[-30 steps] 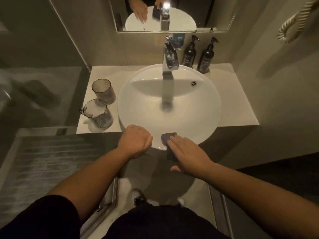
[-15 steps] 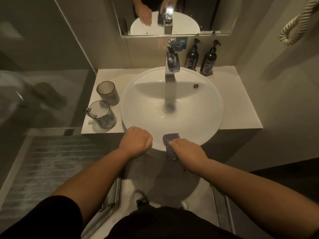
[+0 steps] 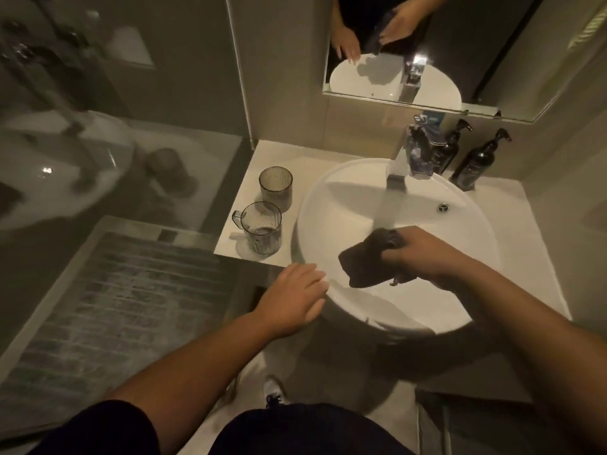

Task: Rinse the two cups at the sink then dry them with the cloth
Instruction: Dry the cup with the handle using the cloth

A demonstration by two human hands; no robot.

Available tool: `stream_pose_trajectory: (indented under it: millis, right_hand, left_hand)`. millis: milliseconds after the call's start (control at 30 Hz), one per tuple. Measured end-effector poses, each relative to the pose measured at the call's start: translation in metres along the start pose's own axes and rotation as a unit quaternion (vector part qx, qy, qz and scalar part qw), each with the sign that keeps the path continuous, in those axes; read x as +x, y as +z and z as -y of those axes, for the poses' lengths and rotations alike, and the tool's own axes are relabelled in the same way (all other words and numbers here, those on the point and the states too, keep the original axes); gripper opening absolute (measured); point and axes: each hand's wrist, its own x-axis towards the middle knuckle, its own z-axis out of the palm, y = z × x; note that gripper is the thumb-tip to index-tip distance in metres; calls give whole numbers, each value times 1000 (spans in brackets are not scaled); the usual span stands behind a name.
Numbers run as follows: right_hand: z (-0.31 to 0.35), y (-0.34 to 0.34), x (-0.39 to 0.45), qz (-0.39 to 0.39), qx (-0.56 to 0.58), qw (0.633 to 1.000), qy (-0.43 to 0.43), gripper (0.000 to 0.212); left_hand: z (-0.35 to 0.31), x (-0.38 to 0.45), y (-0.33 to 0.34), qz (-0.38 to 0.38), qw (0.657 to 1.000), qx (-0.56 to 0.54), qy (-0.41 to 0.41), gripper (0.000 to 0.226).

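Two clear ribbed cups stand on the counter left of the white round sink [image 3: 460, 290]: a tumbler [image 3: 276, 188] behind and a handled cup [image 3: 261, 229] in front. My right hand [image 3: 417, 252] grips a dark cloth [image 3: 364, 261] and holds it over the basin, just below the running water from the tap [image 3: 415, 156]. Resting on the sink's near left rim is my left hand [image 3: 295, 295], fingers relaxed and holding nothing.
Two dark pump bottles [image 3: 479, 160] stand behind the tap at the back right of the counter [image 3: 262, 156]. A mirror [image 3: 427, 50] hangs above. A glass shower partition [image 3: 115, 126] borders the counter on the left.
My right hand has lifted the cloth off the sink's front rim and carried it over the basin. My left hand has opened on the rim. The view has shifted left.
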Motion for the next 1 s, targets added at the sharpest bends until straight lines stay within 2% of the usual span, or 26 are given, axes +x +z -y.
stream_pose_trajectory:
  millis: [67,133,200,267,333,400,467,567,667,800,900,1000]
  right_hand:
    - [31,6,17,-20,11,999,-38,16]
    - [60,18,35,-33,-10,996,-82,12]
    - [87,35,53,-39,-61,990,-125,12]
    - [106,53,72,-42,-141,975,-168,20]
    - [116,70,91,-45,-217,953,-205,29]
    - [120,86,110,-44,-296,923,-243,26]
    - [120,99,127,-31,-385,881,-274,19]
    - [119,112,150,20,-466,837,-287,14]
    - [116,119,168,108,-515,806,-273,18]
    - [112,135,179,232,-506,802,-217,34]
    - [107,140,190,254,-517,795,-190,49]
    - [106,145,196,249,-520,794,-192,36]
  left_hand:
    - [14,-14,-4,-74,990,-77,-93,44]
    - [34,-21,-16,-125,952,-172,-221,43]
    - [61,-23,-31,-156,905,-241,-313,42]
    - [84,-20,-46,-173,868,-287,-367,63]
    - [103,-13,-55,-151,848,-319,-395,94]
    - [115,-6,-55,-113,851,-320,-400,117]
    - [124,0,-50,-85,869,-298,-386,128]
    - [140,6,-38,-51,894,-261,-361,129]
    - [155,7,-27,-39,905,-248,-344,121]
    - [163,12,-21,-65,910,-277,-302,101]
    - [162,15,-22,-61,907,-295,-296,99]
    - [164,16,-22,-58,901,-313,-295,98]
